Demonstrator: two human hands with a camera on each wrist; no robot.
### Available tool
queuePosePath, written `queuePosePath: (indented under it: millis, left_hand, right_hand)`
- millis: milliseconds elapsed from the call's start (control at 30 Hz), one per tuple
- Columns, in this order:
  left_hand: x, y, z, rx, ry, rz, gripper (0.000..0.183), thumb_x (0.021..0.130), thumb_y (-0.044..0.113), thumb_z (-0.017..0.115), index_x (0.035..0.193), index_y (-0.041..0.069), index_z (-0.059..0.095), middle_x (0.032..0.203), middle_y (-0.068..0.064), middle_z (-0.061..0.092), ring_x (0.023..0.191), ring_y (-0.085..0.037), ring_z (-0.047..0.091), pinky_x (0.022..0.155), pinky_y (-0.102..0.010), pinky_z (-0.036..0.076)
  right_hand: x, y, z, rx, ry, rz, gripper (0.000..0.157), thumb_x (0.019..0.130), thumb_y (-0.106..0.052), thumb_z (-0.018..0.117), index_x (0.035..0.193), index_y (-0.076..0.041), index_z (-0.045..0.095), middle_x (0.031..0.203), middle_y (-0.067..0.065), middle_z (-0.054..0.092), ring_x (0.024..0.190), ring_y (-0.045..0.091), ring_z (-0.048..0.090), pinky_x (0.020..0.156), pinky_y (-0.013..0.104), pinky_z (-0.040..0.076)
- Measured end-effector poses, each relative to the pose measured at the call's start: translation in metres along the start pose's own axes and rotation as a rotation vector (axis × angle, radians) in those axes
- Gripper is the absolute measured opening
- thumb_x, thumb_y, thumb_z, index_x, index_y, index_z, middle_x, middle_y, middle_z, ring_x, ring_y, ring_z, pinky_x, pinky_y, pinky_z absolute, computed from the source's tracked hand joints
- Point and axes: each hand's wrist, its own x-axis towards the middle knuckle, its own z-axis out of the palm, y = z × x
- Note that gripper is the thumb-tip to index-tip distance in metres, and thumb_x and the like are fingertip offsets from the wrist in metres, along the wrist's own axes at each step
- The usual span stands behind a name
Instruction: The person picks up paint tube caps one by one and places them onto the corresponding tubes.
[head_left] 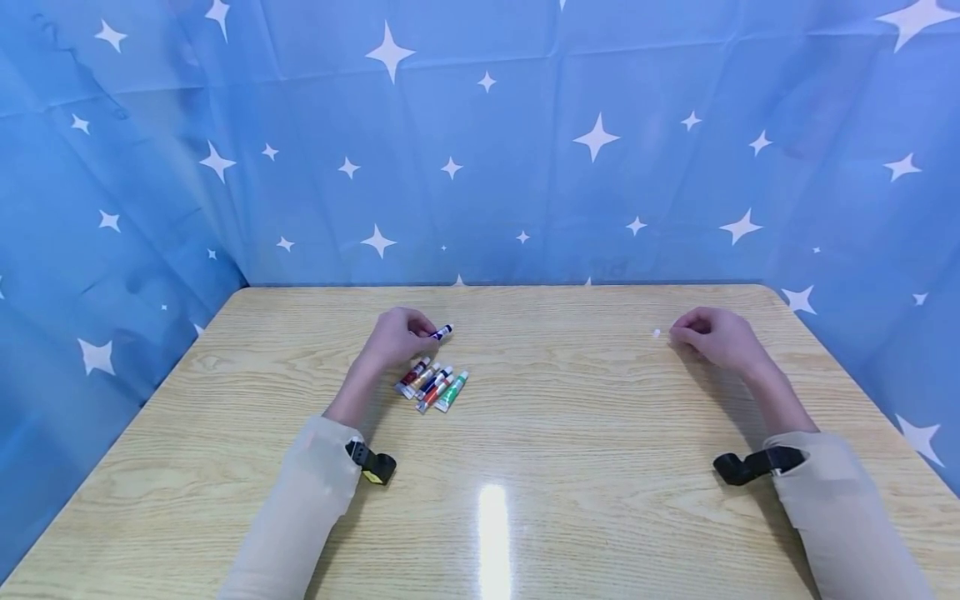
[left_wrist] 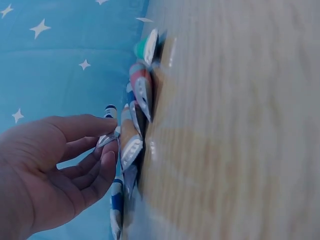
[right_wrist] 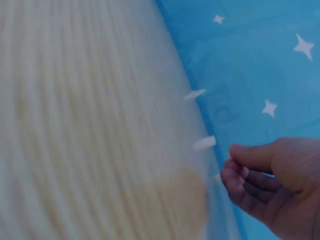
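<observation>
One dark tube [head_left: 443,332] juts rightward from the pinching left hand [head_left: 395,337].

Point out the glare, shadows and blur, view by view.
Head view: a bright glare streak on the table, low near the middle, with soft shadows beside the left arm and right arm; left wrist view: table grain smeared, tubes soft, left hand clearer; right wrist view: table smeared, right hand clearer.
</observation>
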Motion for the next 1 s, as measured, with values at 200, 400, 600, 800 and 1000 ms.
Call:
queuePosePath:
  millis: [200, 400, 600, 800, 1000]
  left_hand:
    - [-0.007, 0.009, 0.001, -0.010, 0.039, 0.099, 0.014, 0.080, 0.014, 0.069, 0.091, 0.007, 0.066, 0.082, -0.004, 0.063, 0.071, -0.017, 0.059, 0.059, -0.028, 0.049]
    - [-0.018, 0.027, 0.002, -0.047, 0.045, 0.231, 0.013, 0.080, 0.013, 0.069, 0.092, 0.007, 0.067, 0.080, -0.001, 0.064, 0.071, -0.015, 0.060, 0.059, -0.028, 0.049]
    - [-0.033, 0.050, 0.008, -0.050, 0.040, 0.363, 0.011, 0.080, 0.013, 0.068, 0.090, 0.009, 0.068, 0.078, 0.002, 0.064, 0.068, -0.010, 0.060, 0.059, -0.024, 0.051]
    - [-0.051, 0.070, 0.012, -0.069, 0.023, 0.457, 0.012, 0.079, 0.011, 0.068, 0.091, 0.008, 0.068, 0.078, 0.004, 0.064, 0.067, -0.006, 0.060, 0.060, -0.020, 0.051]
    - [-0.068, 0.087, 0.017, -0.068, 0.040, 0.583, 0.013, 0.077, 0.008, 0.068, 0.091, 0.007, 0.068, 0.079, 0.004, 0.064, 0.067, -0.003, 0.058, 0.059, -0.020, 0.051]
  right_hand:
    - [0.001, -0.025, 0.000, 0.032, 0.027, -0.062, 0.027, 0.091, -0.032, 0.057, 0.100, -0.006, 0.060, 0.082, 0.013, 0.064, 0.071, 0.026, 0.059, 0.056, 0.032, 0.045]
    - [-0.004, -0.064, 0.002, 0.082, 0.067, -0.176, 0.021, 0.089, -0.027, 0.060, 0.097, -0.008, 0.063, 0.080, 0.008, 0.066, 0.072, 0.022, 0.063, 0.060, 0.023, 0.048]
    - [-0.014, -0.103, 0.008, 0.142, 0.093, -0.340, 0.013, 0.086, -0.021, 0.065, 0.095, -0.012, 0.065, 0.078, 0.003, 0.066, 0.066, 0.011, 0.062, 0.058, 0.021, 0.049]
    - [-0.043, -0.154, 0.006, 0.214, 0.069, -0.488, 0.010, 0.083, -0.006, 0.066, 0.093, -0.005, 0.064, 0.078, 0.006, 0.066, 0.067, 0.015, 0.063, 0.058, 0.021, 0.050]
    - [-0.067, -0.190, 0.005, 0.243, 0.056, -0.595, 0.013, 0.080, 0.002, 0.067, 0.092, -0.003, 0.064, 0.079, 0.007, 0.066, 0.070, 0.017, 0.064, 0.061, 0.023, 0.052]
